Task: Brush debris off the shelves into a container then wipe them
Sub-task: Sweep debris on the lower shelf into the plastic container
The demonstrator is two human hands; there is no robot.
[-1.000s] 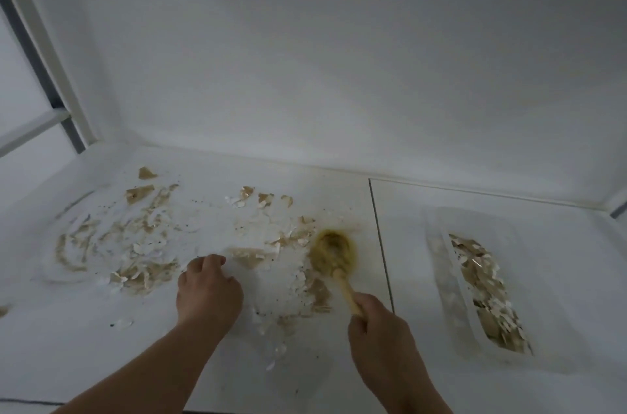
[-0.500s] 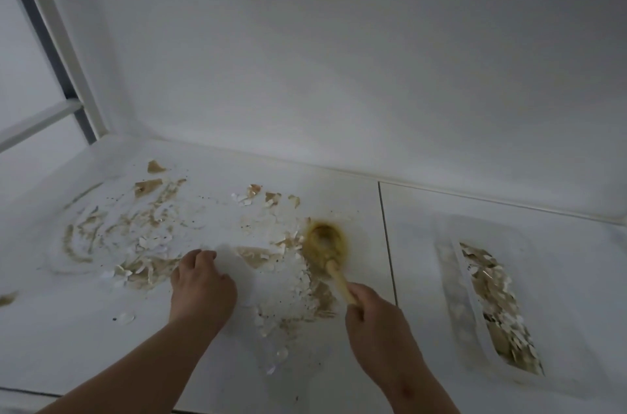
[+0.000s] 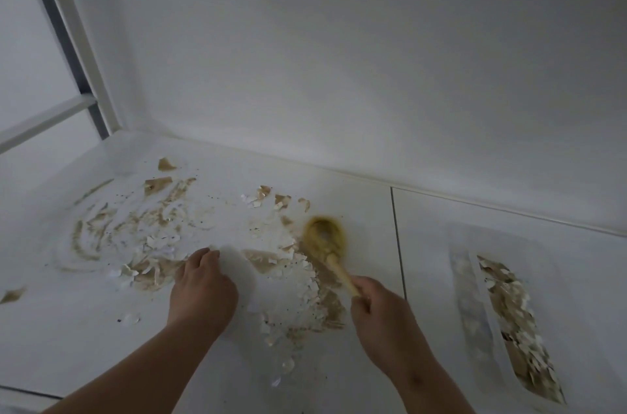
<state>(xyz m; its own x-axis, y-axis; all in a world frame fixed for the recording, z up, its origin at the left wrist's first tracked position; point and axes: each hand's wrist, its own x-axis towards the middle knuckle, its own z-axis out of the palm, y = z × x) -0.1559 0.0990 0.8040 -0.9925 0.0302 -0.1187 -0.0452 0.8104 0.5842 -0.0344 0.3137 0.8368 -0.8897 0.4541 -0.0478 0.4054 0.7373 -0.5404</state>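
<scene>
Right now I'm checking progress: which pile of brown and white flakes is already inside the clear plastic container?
The long flake pile at far right lies inside the clear plastic container; the other flakes are scattered loose on the white shelf.

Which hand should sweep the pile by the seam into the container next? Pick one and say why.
Right. The right hand already grips the brush, whose head rests by the debris, and the container lies on that side. The left hand presses on the shelf, holding no tool.
</scene>
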